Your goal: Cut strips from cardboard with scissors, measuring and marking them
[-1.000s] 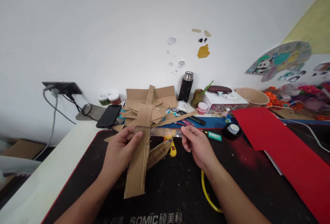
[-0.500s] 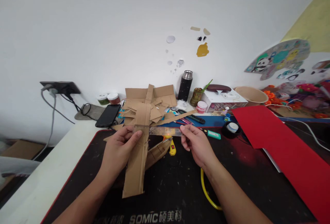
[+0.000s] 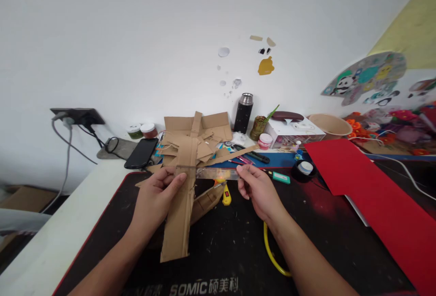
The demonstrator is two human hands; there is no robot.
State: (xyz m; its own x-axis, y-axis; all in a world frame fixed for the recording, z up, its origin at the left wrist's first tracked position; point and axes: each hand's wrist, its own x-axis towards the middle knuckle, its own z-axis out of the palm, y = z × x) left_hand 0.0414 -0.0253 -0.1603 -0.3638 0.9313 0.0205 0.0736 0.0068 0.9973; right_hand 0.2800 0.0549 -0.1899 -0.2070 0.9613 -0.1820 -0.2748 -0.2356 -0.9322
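Note:
My left hand [image 3: 158,196] is closed on a long cardboard strip [image 3: 179,216], its thumb on the front face. The strip stands tilted, with a torn right edge. A clear plastic ruler [image 3: 218,174] crosses the strip sideways, and its left end meets my left hand. The fingertips of my right hand [image 3: 257,187] pinch the ruler's right end. Behind the strip, a folded cardboard piece [image 3: 206,205] with pencil lines rests on the mat. Beside that piece lies a yellow utility knife [image 3: 226,194], partly hidden behind the cardboard and the ruler.
Cardboard scraps [image 3: 211,144] pile up at the back. A black phone [image 3: 141,153] is at the left and a thermos [image 3: 244,113] by the wall. Red sheet [image 3: 368,200] covers the right side. A yellow ring [image 3: 269,248] sits near my right forearm on the black mat [image 3: 238,237].
The whole view has shifted very slightly. Both hands, the cardboard strip and the ruler keep the same places relative to one another.

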